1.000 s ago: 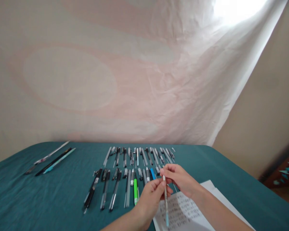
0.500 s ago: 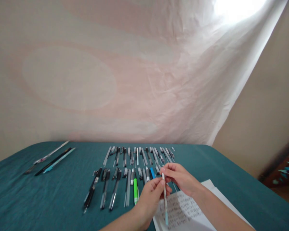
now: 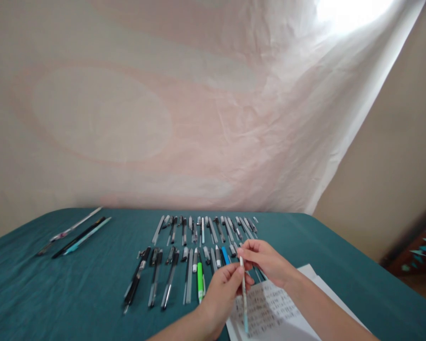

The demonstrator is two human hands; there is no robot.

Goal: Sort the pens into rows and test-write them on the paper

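A slim white pen (image 3: pixel 244 303) with a light blue end points down toward me over the written sheet of paper (image 3: pixel 270 308). My left hand (image 3: pixel 224 290) is closed round its middle, thumb along the barrel. At the pen's far end, the fingertips of my right hand (image 3: pixel 264 261) pinch together; whether they also hold some small part there I cannot tell. Just left of my left hand lies a bright green pen (image 3: pixel 199 280). A blue pen (image 3: pixel 226 255) lies beyond the hands, partly among other pens.
Several dismantled pens, with caps and barrels, lie in a far row (image 3: pixel 213 231) and a near row (image 3: pixel 168 279) on the green tablecloth (image 3: pixel 92 293). To the left are a black pen (image 3: pixel 78 237), a light blue one (image 3: pixel 88 236) and a pale one (image 3: pixel 76 225). A pale cloth (image 3: pixel 199 118) hangs behind.
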